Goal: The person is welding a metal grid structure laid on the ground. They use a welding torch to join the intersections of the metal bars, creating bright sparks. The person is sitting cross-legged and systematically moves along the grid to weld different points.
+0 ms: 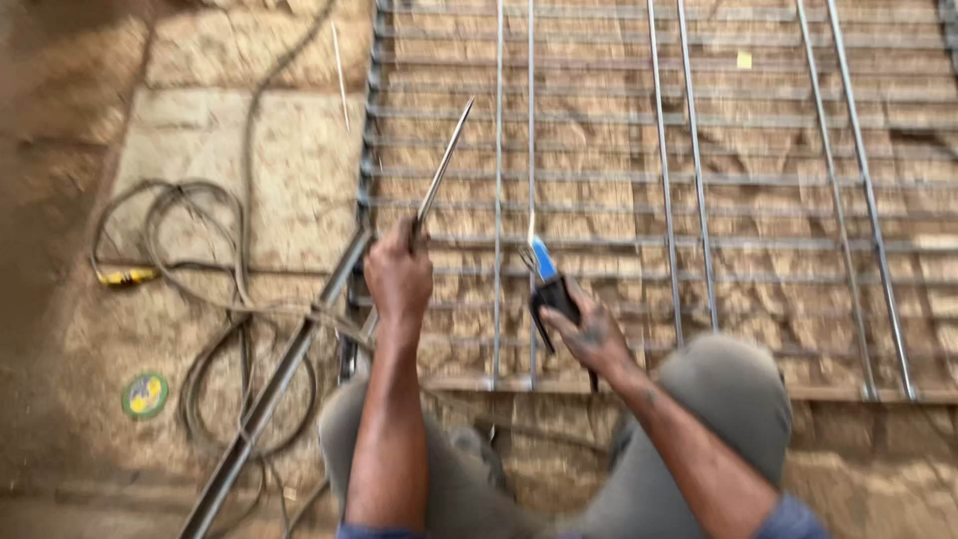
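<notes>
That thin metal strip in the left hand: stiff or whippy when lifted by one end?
Probably stiff. The thin metal strip stands straight from the left hand, gripped only at its lower end, with no visible sag. Likely light for its length, since one hand holds it up. Its narrow, shiny surface may be slippery and twist in the grip; motion blur hides finer detail.

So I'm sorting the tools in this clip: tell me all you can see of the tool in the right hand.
The tool is a clamp-style holder with a black grip and a blue upper part, blurred by motion. A thin pale rod sticks up from its tip. The right hand wraps the black grip, holding it roughly upright over the metal grid, near two vertical bars. Whether the rod touches the grid cannot be told.
</notes>
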